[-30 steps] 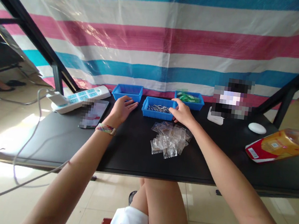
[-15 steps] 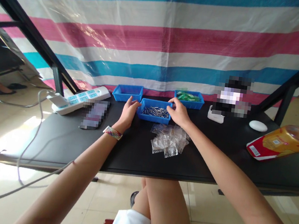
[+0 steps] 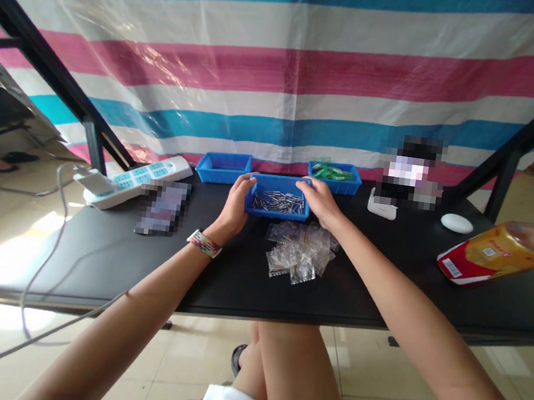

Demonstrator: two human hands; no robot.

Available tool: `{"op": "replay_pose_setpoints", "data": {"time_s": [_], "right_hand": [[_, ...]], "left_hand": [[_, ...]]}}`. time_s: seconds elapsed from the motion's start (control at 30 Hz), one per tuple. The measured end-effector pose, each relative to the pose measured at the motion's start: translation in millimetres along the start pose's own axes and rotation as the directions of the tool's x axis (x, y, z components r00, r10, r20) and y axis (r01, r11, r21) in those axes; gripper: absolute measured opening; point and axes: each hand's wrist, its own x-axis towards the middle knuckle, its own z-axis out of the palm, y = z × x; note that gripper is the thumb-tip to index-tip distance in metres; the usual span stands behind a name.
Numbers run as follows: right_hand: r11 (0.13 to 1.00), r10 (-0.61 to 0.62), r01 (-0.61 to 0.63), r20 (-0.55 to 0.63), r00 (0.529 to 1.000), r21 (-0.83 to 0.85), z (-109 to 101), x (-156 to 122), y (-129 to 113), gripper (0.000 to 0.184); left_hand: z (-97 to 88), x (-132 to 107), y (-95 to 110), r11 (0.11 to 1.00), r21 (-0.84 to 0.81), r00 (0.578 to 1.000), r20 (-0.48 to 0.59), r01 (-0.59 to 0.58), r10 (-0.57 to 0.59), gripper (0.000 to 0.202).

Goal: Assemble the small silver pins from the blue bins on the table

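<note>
The left hand (image 3: 235, 209) and right hand (image 3: 320, 202) grip opposite ends of the blue bin (image 3: 279, 184) of metal pins (image 3: 279, 202), toward the rear edge of the desk (image 3: 231, 280). Clear sachets (image 3: 302, 254) lie nearer the front edge.

Blue tray (image 3: 275, 213) at centre, ends partly hidden by left hand (image 3: 237, 206) and right hand (image 3: 320, 202), phone (image 3: 165, 208) at left, pixelated, striped sheet (image 3: 245, 63), cropped by upper edge

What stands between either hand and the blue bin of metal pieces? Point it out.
Nothing visible: the left hand and right hand hold the blue bin at opposite ends. The clear packets lie on its near side.
</note>
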Motion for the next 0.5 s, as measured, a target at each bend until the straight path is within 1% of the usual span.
{"op": "replay_pose_setpoints", "data": {"time_s": [0.07,0.13,0.2,0.23,0.3,0.37,0.4,0.43,0.47,0.5], "right_hand": [[0.990,0.074,-0.084,0.096,0.993,0.109,-8.7,0.4,-2.4,0.023],[0.959,0.166,-0.204,0.194,0.967,0.196,-18.5,0.2,-6.2,0.023],[0.918,0.230,-0.297,0.260,0.938,0.261,-29.3,-0.2,-11.1,0.023],[0.902,0.249,-0.325,0.273,0.929,0.284,-35.2,-0.8,-13.9,0.023],[0.887,0.283,-0.355,0.260,0.923,0.294,-48.7,-3.5,-19.6,0.021],[0.894,0.312,-0.359,0.203,0.928,0.267,-64.5,-9.5,-24.3,0.023],[0.898,0.320,-0.355,0.166,0.933,0.260,-73.1,-14.2,-25.8,0.025],[0.901,0.315,-0.339,0.130,0.940,0.272,-81.9,-20.0,-26.5,0.026],[0.896,0.319,-0.332,0.093,0.943,0.296,-90.4,-27.0,-26.4,0.027],[0.885,0.336,-0.333,0.051,0.941,0.324,-98.5,-35.0,-25.3,0.026]], "left_hand": [[3.7,-1.5,6.3,0.997,-0.075,1.000,0.013,0.004,-0.003,0.026],[4.8,-2.7,13.0,0.989,-0.144,0.999,0.021,0.040,-0.038,0.029],[3.6,-3.3,16.9,0.977,-0.202,0.997,0.045,0.067,-0.060,0.034],[2.5,-3.6,17.1,0.972,-0.224,0.996,0.063,0.072,-0.059,0.036],[0.6,-4.6,13.8,0.970,-0.235,0.993,0.108,0.067,-0.042,0.040],[0.5,-8.4,7.9,0.985,-0.168,0.984,0.177,0.046,-0.015,0.046],[1.5,-12.0,5.2,0.996,-0.092,0.973,0.230,0.014,0.007,0.051],[3.3,-16.8,3.3,0.998,0.020,0.953,0.300,-0.056,0.047,0.055],[5.9,-22.7,2.3,0.977,0.151,0.910,0.407,-0.152,0.078,0.059],[9.1,-29.4,2.2,0.925,0.269,0.835,0.543,-0.271,0.087,0.062]]}}
